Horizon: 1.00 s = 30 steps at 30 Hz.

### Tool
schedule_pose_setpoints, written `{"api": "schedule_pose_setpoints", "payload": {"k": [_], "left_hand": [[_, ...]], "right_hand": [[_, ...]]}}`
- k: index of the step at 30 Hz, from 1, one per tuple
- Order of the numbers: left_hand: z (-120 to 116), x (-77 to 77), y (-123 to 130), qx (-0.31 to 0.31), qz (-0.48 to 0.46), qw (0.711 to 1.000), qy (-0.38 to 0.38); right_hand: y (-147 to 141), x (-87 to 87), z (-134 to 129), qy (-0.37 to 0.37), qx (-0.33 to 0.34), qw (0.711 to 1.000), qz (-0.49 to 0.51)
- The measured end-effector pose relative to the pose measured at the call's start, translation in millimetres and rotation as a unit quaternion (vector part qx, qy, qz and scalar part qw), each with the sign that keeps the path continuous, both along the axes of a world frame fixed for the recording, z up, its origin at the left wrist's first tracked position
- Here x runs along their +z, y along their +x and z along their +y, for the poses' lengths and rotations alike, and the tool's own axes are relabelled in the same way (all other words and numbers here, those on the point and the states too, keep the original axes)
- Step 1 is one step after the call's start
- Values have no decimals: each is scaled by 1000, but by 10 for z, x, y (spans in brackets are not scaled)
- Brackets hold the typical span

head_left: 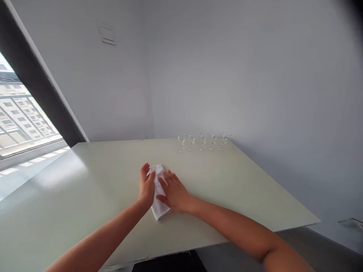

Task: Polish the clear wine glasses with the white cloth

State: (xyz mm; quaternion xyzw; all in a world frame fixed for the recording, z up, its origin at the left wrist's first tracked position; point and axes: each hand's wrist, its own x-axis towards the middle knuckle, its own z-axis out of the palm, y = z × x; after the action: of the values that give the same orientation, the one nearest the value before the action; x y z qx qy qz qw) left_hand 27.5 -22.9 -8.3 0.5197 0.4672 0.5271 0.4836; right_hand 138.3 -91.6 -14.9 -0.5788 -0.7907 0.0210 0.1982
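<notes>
While the left hand point(146, 186) curls against the folded white cloth point(160, 206) on the tabletop point(85, 204), its pinch unclear, the right hand point(173, 192) presses on it, grip spread flat; five stemmed glasses point(202, 142) stand well apart, untouched, near the far edge.

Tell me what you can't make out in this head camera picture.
Cloth: in the head view, the left hand and right hand cover part of it, so its folds can't be seen.
Glasses: too small and clear in the head view to tell whether they hold anything.
Table: its left end is cut off by the edge of the head view.
</notes>
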Motion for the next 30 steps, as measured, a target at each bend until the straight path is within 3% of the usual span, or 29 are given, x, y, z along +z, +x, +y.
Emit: {"api": "schedule_pose_setpoints", "payload": {"k": [3, 6, 9, 11, 13, 16, 19, 21, 23, 25, 30], "left_hand": [[152, 5, -14, 50, 15, 998, 19], [277, -168, -109, 79, 52, 995, 34], [381, -384, -229, 86, 65, 994, 28], [432, -474, -291, 79, 57, 995, 11], [453, -497, -323, 69, 46, 997, -8], [421, -437, -328, 57, 49, 997, -27], [362, -343, -331, 44, 69, 995, -53], [347, -291, -333, 34, 88, 993, -71], [368, -248, -302, 16, 116, 990, -80], [429, -204, -199, -21, 146, 985, -89], [721, -93, 463, -130, 176, 972, -89]], "right_hand": [[-93, -119, 116, -62, 85, 994, -32], [-40, -167, 179, -110, 130, 985, -33], [250, -181, 146, -137, 107, 984, -25], [588, -184, 67, -151, 70, 986, -26], [1033, -179, -54, -165, 10, 986, -32], [1823, -160, -314, -190, -147, 968, -66], [2535, -156, -655, -203, -350, 909, -104], [2818, -171, -877, -200, -450, 862, -123], [2880, -185, -1040, -191, -482, 842, -150], [2720, -171, -1114, -191, -469, 845, -173], [1824, 134, -917, -179, -271, 932, -158]]}}
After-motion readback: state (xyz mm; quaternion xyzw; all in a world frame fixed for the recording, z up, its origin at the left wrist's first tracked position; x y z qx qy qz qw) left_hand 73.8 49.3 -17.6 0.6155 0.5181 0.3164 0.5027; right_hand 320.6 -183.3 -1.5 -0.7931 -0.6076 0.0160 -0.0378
